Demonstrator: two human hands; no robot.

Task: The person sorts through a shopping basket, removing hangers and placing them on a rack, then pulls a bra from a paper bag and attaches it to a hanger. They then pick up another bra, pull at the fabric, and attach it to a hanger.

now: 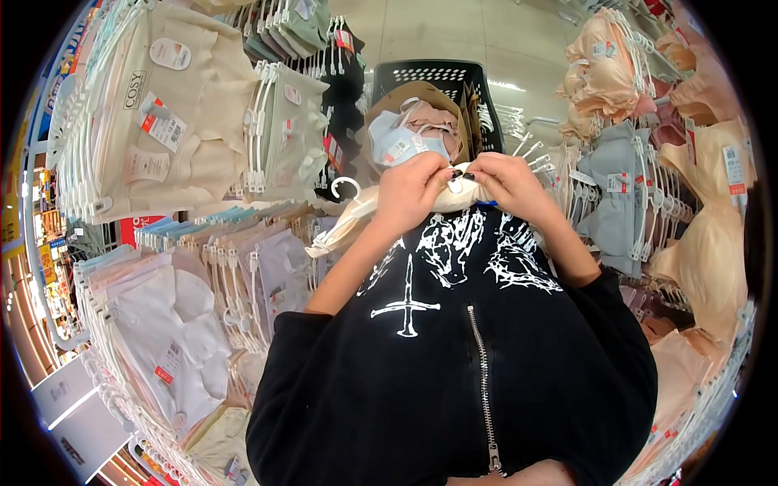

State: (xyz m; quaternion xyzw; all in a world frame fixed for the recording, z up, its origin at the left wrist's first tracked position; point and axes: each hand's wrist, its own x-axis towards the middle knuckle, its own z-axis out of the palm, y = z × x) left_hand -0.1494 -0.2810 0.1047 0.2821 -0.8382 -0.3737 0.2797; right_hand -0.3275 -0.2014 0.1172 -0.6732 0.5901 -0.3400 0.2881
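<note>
In front of my chest, my left hand and my right hand are close together, thumbs and fingers pinched on a cream undergarment. A small white tag shows between the fingertips. The garment stretches out to the left below my left wrist, and a white hanger hook sticks up beside it. My hands and forearms hide much of the cloth. Just beyond my hands, light blue and pink garments with tags lie in a brown container inside a black shopping basket.
Racks of beige underwear and white underwear on hangers crowd the left side. To the right hang peach bras, a grey bra and larger peach pieces. Pale tiled floor runs beyond the basket.
</note>
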